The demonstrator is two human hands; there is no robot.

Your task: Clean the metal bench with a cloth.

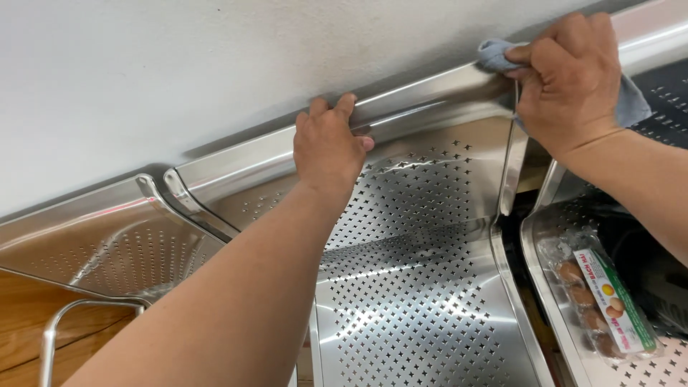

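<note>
My right hand [570, 79] is closed around a grey cloth [631, 100] and presses it against the top rim of a perforated stainless steel shelf [423, 301], up against the white wall [179, 64]. My left hand [327, 147] rests on the same rim further left, fingers hooked over its upper edge. The shelf's back panel curves down into a flat punched tray below both hands.
A clear plastic carton of brown eggs [605, 301] lies on the neighbouring steel shelf [566, 344] at the right. Another perforated steel shelf [107, 244] sits at the left, with a wooden surface [21, 315] and a metal rail [57, 322] beneath it.
</note>
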